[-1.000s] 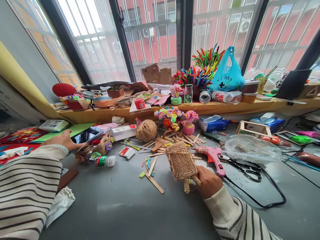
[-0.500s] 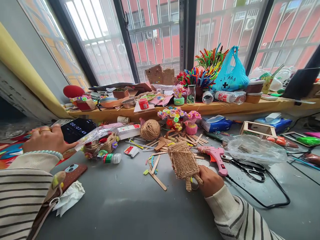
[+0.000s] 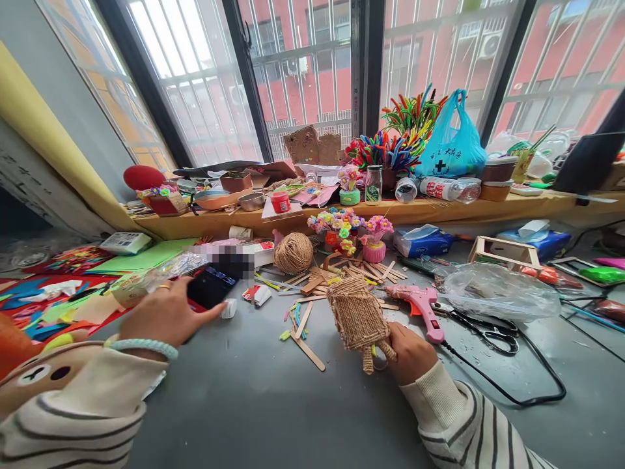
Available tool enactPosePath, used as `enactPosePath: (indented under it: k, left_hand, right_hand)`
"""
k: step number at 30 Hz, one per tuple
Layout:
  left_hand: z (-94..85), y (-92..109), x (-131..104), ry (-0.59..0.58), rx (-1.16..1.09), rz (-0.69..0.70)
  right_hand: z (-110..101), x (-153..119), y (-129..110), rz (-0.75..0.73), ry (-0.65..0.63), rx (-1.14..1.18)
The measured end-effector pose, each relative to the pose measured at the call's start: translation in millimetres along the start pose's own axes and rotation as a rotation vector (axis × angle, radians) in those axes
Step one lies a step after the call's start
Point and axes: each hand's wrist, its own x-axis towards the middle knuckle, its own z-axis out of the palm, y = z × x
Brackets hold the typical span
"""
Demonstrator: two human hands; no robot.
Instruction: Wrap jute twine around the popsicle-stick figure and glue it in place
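My left hand [image 3: 159, 317] grips a dark phone [image 3: 211, 286], held tilted above the left part of the table. Part of its screen is blurred out. A small bottle's white cap [image 3: 228, 309] shows just below the phone, with the rest of the bottle hidden. In my right hand [image 3: 413, 354] is a flat, squarish craft piece wrapped in jute twine [image 3: 359, 316], held by one of its short twine-wrapped legs. Beside that hand lies a pink glue gun [image 3: 424, 311]. Wooden craft sticks [image 3: 308, 352] and bits of coloured pipe cleaner lie left of the craft piece.
A ball of twine [image 3: 293, 253] sits at mid-table, near small flower pots [image 3: 375, 247]. Black scissors [image 3: 491, 332], the glue gun's cord and a clear plastic bag [image 3: 502, 293] lie to the right. Coloured paper [image 3: 146, 255] covers the far left. A crowded sill [image 3: 205, 225] runs behind.
My left hand has moved right and toward me, carrying the phone across the table over the bottle and twine-and-flower items. The right hand and its craft piece have stayed put.
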Motion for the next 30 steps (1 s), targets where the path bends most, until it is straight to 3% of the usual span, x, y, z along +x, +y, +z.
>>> enactPosePath:
  k: [3, 5, 12, 18, 21, 24, 27, 30]
  left_hand:
    - [20.2, 27, -6, -0.137, 0.019, 0.067]
    - [32.3, 40, -6, -0.162, -0.015, 0.093]
    - [55.4, 60, 4, -0.29, -0.025, 0.06]
    - [59.8, 62, 13, -0.322, -0.015, 0.014]
    - [52.4, 65, 9, -0.34, -0.012, -0.002]
    - [41.3, 73, -4, -0.263, -0.026, -0.006]
    - [35.5, 89, -23, -0.164, -0.284, 0.161]
    - [38.3, 112, -43, -0.296, -0.912, 0.287]
  right_hand:
    - [1, -1, 1, -0.007, 0.002, -0.003]
    - [1, -1, 1, -0.013, 0.003, -0.008]
    - [4, -2, 2, -0.014, -0.004, -0.024]
    - [3, -2, 1, -0.012, -0.006, -0.023]
    - [2, -2, 1, -0.018, -0.002, -0.018]
    - [2, -2, 0, -0.022, 0.002, -0.011]
    - [2, -2, 0, -0.023, 0.005, -0.008]
    - [0, 0, -1, -0.031, 0.016, -0.014]
